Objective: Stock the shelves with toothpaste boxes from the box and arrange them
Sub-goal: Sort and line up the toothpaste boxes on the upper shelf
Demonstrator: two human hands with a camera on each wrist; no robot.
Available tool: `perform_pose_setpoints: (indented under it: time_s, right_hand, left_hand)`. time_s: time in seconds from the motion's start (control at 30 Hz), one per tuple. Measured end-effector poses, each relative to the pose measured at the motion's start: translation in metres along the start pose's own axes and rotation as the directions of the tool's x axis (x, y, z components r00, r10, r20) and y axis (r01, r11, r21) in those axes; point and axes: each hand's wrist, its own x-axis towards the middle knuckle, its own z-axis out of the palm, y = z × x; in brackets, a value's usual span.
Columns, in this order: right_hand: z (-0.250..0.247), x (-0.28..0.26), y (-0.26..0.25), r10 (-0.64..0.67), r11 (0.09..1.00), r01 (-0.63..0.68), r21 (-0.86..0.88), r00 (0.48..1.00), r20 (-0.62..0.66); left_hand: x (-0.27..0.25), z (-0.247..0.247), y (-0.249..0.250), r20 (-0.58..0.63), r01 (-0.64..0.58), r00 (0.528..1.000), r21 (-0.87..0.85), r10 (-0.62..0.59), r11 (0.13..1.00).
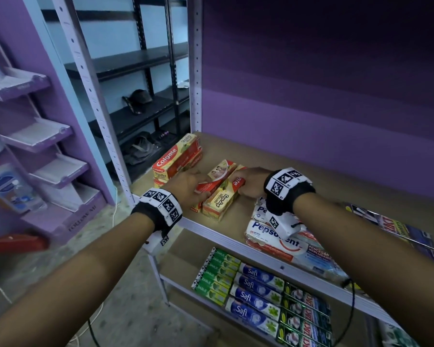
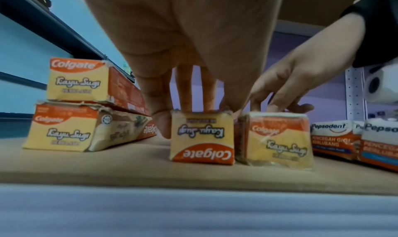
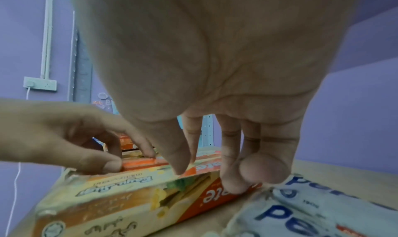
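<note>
Two Colgate Kayu Sugi boxes lie side by side on the brown shelf board (image 1: 311,176). My left hand (image 1: 201,182) grips the left Colgate box (image 1: 219,171), thumb on its left side and fingers over the top, as the left wrist view shows (image 2: 202,138). My right hand (image 1: 241,182) holds the right Colgate box (image 1: 219,200), with thumb on top and fingers curled down its right side (image 3: 129,198). A stack of more Colgate boxes (image 1: 177,157) rests at the back left corner of the shelf.
Wrapped Pepsodent packs (image 1: 276,237) lie just right of my right wrist. The lower shelf holds rows of Darlie (image 1: 216,274), Safi (image 1: 256,294) and other boxes. A metal upright (image 1: 196,71) bounds the shelf's left. A purple display rack (image 1: 35,136) stands further left.
</note>
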Motion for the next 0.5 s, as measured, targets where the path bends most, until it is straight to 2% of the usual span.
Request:
perform_pose_setpoints:
  time_s: [0.27,0.5]
  right_hand:
    - [0.015,0.005,-0.009,-0.071,0.997,0.070,0.014,0.997,0.030]
    - [0.013,0.002,-0.021,-0.035,0.996,0.033,0.082,0.999,0.020]
  left_hand:
    - [-0.007,-0.010,-0.004,-0.061,0.101,0.992,-0.117,-0.109,0.988]
    - [-0.007,-0.007,-0.012,-0.053,0.241,0.968,-0.094,-0.246,0.966]
